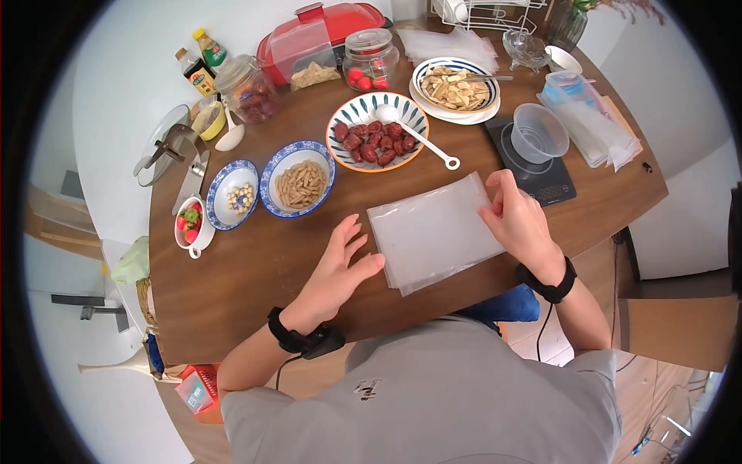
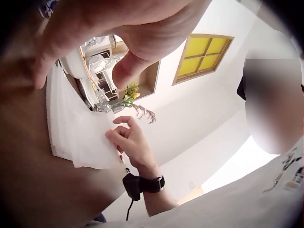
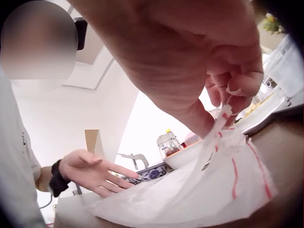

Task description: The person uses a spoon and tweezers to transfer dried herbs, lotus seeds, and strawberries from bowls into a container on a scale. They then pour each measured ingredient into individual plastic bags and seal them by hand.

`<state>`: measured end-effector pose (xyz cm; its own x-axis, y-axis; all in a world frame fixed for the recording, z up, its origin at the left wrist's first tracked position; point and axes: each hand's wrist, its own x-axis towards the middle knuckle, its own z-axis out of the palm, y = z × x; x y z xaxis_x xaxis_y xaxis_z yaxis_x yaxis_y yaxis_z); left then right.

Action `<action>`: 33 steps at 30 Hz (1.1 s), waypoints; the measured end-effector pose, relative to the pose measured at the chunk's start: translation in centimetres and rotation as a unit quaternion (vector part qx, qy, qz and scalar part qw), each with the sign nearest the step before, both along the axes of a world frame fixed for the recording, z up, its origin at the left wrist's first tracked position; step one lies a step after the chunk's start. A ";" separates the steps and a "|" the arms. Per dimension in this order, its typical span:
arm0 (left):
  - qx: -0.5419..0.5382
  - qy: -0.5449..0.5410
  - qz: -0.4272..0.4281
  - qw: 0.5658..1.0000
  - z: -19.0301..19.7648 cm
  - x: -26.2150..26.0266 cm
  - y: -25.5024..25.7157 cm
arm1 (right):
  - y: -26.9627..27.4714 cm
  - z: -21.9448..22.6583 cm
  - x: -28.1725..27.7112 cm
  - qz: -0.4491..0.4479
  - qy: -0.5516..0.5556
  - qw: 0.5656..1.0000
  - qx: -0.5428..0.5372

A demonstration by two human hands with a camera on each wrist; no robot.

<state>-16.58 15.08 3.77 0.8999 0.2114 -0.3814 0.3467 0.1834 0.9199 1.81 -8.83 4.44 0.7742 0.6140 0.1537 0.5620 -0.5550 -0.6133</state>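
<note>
A small stack of clear plastic bags [image 1: 437, 236] lies near the table's front edge. In the right wrist view, red lines run along the end of the bags [image 3: 237, 175]. My right hand [image 1: 522, 220] pinches the top bag's edge between thumb and fingers, and that edge is lifted off the others. On the other side, my left hand [image 1: 336, 271] hovers beside the bags' left edge, fingers spread and holding nothing. The left wrist view also shows the right hand [image 2: 133, 142] at the far end of the bags [image 2: 80, 137].
Beyond the bags stand a bowl of red dates [image 1: 413, 116], a bowl of pale strips [image 1: 267, 182] and a small blue-rimmed bowl [image 1: 212, 205]. Right of them, a plastic tub [image 1: 541, 135] sits on a black scale [image 1: 560, 189]. More bags [image 1: 595, 127] lie at the right edge.
</note>
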 end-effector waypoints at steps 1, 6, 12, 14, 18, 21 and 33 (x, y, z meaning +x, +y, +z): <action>-0.001 -0.001 0.000 1.000 0.0 0.3 -0.1 | -0.1 -0.3 0.3 -0.015 -0.017 0.999 -0.026; -0.111 0.013 0.054 0.992 0.4 1.9 -0.4 | -0.3 -2.0 1.2 -0.016 -0.026 0.999 -0.044; -0.076 0.026 -0.056 0.995 -1.5 4.1 -0.3 | -0.4 -2.0 1.1 -0.010 0.077 0.994 -0.078; -0.032 -0.014 -0.058 0.998 -2.2 4.0 -0.7 | -0.7 -3.0 1.1 -0.013 0.002 0.998 -0.054; 0.033 -0.082 -0.041 0.995 -1.4 3.0 -1.2 | -1.3 -3.6 1.1 0.012 -0.098 0.995 0.018; 0.079 -0.100 -0.027 0.991 -1.9 1.6 -0.8 | -1.5 -2.3 0.7 0.042 0.215 0.958 0.185; 0.184 -0.225 -0.045 0.956 0.4 1.0 -0.4 | -1.9 -0.3 -0.5 0.174 0.159 0.961 0.143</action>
